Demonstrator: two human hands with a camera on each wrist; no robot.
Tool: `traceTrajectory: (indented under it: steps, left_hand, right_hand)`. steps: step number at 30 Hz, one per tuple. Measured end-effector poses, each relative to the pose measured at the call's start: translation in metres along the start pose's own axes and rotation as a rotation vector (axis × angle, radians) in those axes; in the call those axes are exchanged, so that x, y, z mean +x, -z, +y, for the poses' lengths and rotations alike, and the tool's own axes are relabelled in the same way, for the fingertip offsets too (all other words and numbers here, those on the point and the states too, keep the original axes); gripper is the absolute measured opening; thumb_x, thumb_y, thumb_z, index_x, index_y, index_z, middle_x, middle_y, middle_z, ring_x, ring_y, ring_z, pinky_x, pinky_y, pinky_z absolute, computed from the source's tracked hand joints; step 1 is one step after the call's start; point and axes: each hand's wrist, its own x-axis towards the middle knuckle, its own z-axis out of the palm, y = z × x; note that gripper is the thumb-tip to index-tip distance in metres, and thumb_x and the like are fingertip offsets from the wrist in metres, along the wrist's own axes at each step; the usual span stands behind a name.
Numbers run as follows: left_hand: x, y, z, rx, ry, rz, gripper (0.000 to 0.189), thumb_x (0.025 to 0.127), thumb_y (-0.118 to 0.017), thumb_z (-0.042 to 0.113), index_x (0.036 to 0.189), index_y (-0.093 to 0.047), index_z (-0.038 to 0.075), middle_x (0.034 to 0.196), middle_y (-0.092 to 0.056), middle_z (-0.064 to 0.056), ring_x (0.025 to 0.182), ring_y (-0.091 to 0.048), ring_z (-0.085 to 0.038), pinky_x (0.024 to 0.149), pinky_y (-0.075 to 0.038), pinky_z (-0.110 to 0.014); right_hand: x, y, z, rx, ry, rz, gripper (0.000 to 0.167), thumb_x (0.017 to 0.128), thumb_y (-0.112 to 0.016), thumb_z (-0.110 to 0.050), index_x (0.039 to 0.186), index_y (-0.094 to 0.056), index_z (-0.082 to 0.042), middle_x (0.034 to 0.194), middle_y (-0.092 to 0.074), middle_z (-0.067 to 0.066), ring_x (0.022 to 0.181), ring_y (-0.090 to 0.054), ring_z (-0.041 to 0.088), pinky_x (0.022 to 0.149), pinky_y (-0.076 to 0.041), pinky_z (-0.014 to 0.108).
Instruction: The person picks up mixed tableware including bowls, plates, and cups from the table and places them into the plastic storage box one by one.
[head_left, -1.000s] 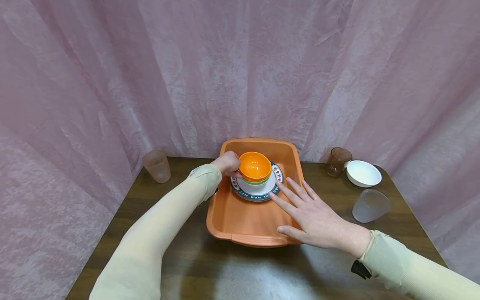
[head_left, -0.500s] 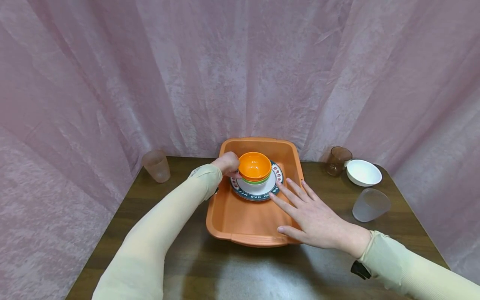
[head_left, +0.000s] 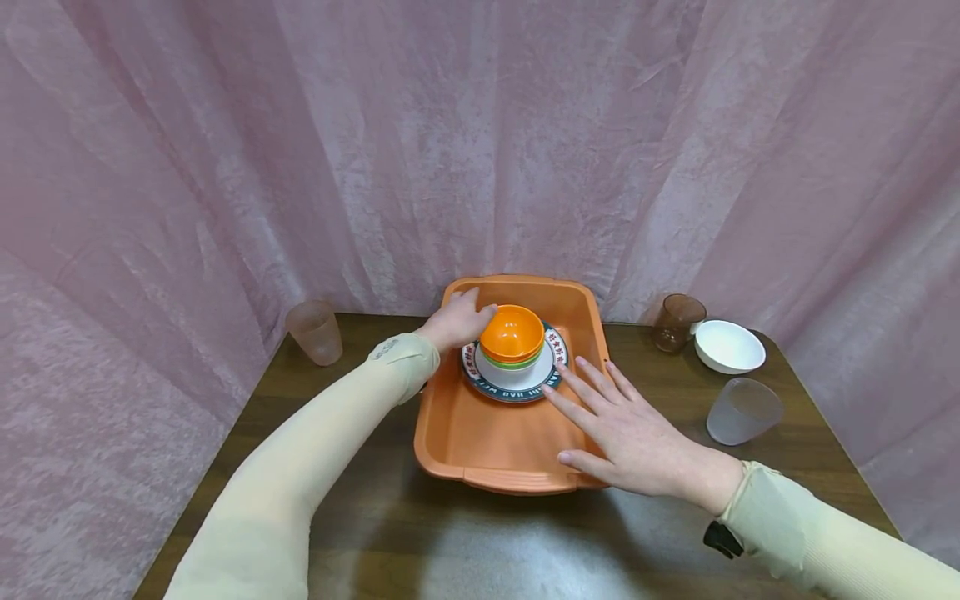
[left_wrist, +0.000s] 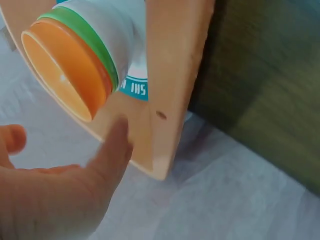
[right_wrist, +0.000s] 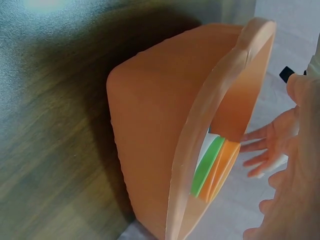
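An orange bowl [head_left: 512, 335] tops a stack inside the orange basin [head_left: 517, 446]. Below it show a green rim [left_wrist: 85, 32] and a white bowl [left_wrist: 112, 30]. The stack stands on a plate [head_left: 514, 393] with a dark patterned border. At the left of the stack is my left hand [head_left: 456, 321], its fingers loosened and apart from the bowl in the left wrist view, with nothing held. My right hand [head_left: 628, 429] has its fingers spread over the basin's right side and holds nothing.
On the wooden table [head_left: 360, 533], a frosted pinkish cup [head_left: 313, 333] stands at the left. To the right are a brown mug [head_left: 677, 322], a white bowl [head_left: 727, 346] and a clear frosted cup [head_left: 742, 412]. A pink curtain [head_left: 495, 150] hangs behind.
My left hand has let go of the bowl stack's left edge, and its fingers have opened and moved slightly upward. The right hand stays in the same place.
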Motion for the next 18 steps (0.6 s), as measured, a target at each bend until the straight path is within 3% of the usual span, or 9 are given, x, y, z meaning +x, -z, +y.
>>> traceTrajectory:
  steps: [5,11,18]
  left_hand:
    - [-0.01,0.002,-0.006,0.204,-0.124,0.072,0.078,0.103,-0.039,0.061,0.164,-0.016,0.018,0.171,-0.013,-0.013,0.156,-0.021,-0.037,0.125,-0.024,-0.054]
    - [-0.032,0.001,-0.017,0.489,-0.289,0.083,0.079,0.1,-0.038,0.068,0.164,-0.014,0.028,0.172,-0.01,-0.012,0.159,-0.009,-0.037,0.126,-0.011,-0.06]
    - [-0.071,-0.002,-0.027,0.598,-0.437,0.101,0.082,0.096,-0.032,0.076,0.163,-0.016,0.032,0.173,-0.005,-0.005,0.16,-0.006,-0.032,0.127,-0.001,-0.06]
  right_hand:
    - [-0.001,0.0,0.002,-0.002,-0.02,-0.011,0.077,0.098,-0.039,-0.071,0.162,-0.018,-0.033,0.172,-0.012,0.003,0.16,-0.002,0.029,0.126,-0.007,0.058]
    - [-0.003,0.002,0.006,0.001,-0.042,-0.015,0.078,0.098,-0.039,-0.072,0.162,-0.018,-0.034,0.172,-0.01,0.001,0.16,-0.004,0.031,0.126,-0.007,0.059]
    - [-0.005,0.005,0.009,-0.004,-0.056,-0.008,0.079,0.098,-0.039,-0.072,0.163,-0.016,-0.034,0.172,-0.008,0.001,0.16,-0.004,0.031,0.128,0.0,0.054]
